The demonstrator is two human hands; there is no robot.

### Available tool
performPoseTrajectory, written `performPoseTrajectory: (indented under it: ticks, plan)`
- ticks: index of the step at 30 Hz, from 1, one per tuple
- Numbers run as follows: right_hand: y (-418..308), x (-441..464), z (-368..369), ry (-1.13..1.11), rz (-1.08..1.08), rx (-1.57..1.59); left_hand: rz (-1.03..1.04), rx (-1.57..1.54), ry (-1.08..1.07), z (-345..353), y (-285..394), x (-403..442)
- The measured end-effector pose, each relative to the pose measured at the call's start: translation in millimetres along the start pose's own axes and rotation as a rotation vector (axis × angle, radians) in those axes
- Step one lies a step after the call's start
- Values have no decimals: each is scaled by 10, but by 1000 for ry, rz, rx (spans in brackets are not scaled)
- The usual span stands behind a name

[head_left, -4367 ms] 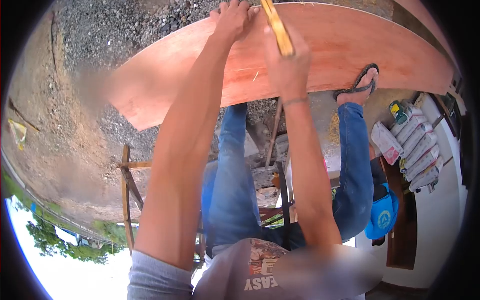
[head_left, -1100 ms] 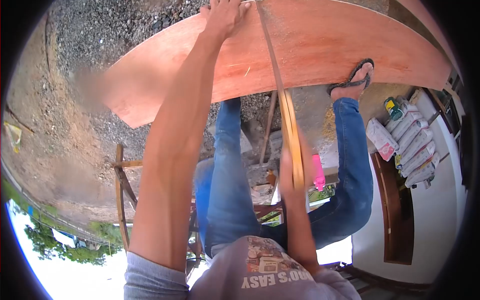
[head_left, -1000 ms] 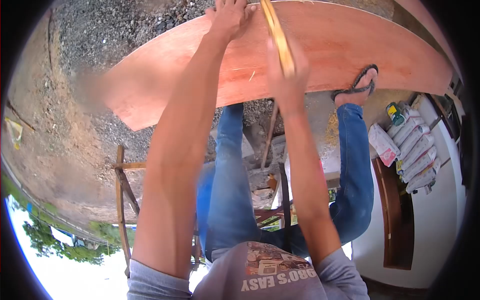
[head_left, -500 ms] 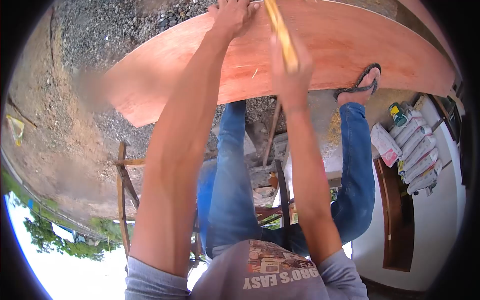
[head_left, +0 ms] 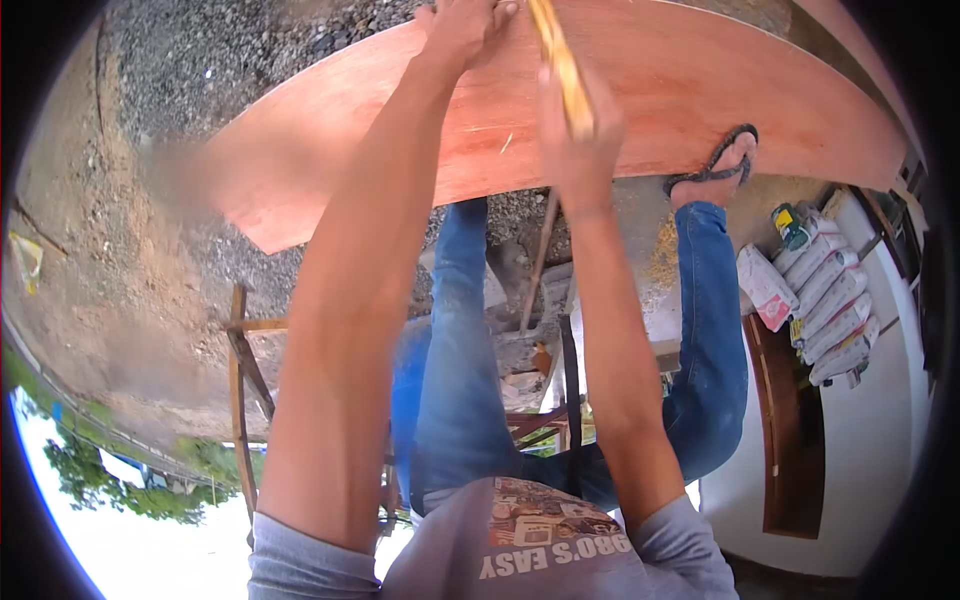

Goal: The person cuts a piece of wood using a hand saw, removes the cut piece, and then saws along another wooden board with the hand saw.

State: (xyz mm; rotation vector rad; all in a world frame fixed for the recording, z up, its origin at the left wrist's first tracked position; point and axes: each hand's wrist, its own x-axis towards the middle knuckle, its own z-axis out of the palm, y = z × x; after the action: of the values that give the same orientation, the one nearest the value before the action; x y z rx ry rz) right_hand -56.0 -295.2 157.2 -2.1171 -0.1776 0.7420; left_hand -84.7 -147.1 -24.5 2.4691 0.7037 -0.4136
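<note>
A long reddish plywood sheet point(head_left: 350, 130) spans the upper part of the view. My left hand point(head_left: 465, 30) rests on it near its far edge, fingers spread and partly cut off by the frame. In my right hand point(head_left: 583, 150) is a narrow yellow wooden-looking tool point(head_left: 560, 65), gripped at its near end and pointing away over the sheet. Its far end leaves the frame, so its exact kind cannot be told. Thin pale slivers point(head_left: 506, 143) lie on the plywood between my hands. My foot in a black flip-flop point(head_left: 715, 165) presses on the near edge at the right.
Gravel point(head_left: 250, 50) and bare dirt spread around the sheet. Stacked bags point(head_left: 835, 300) stand by a white wall point(head_left: 870, 440) on the right. A wooden frame point(head_left: 238, 390) is at the lower left, and a thin stick point(head_left: 540, 265) lies beneath the sheet's near edge.
The view has shifted slightly. My right hand and the yellow tool are blurred by motion and have moved only a little; my left hand stays on the plywood.
</note>
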Motion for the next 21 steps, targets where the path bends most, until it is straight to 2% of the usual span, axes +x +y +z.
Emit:
performPoseTrajectory:
  ticks: [3, 4, 8, 11, 13, 15, 17, 18, 19, 21]
  plan:
    - [21, -180, -6, 112, -138, 19, 4, -39, -4, -92, -14, -8]
    - [-170, -623, -281, 95, 47, 4, 12, -57, -99, -33, -53, 60]
    - [-512, -2343, -1223, 1, 200, -63, 39, -12, 124, 42, -61, -54]
    - [-546, -1966, -1028, 11, 335, -83, 21, -14, 29, -86, 12, -84]
    - [-147, -792, -389, 62, 1, -37, 21, -13, 54, 5, 39, -141]
    - [-142, 265, 118, 7, -36, 38, 24, -8, 124, -25, -70, -49]
    - [-66, 250, 207, 81, -204, 67, 49, -43, 153, -45, -20, -84]
    - [-60, 80, 26, 130, -259, 44, 37, -28, 22, -118, -2, -56]
    - [-498, -434, -340, -18, 132, -10, 19, -42, -69, -27, -31, -19]
    - [-549, -1446, -846, -18, 104, -42, 96, 57, 114, 330, -320, -4]
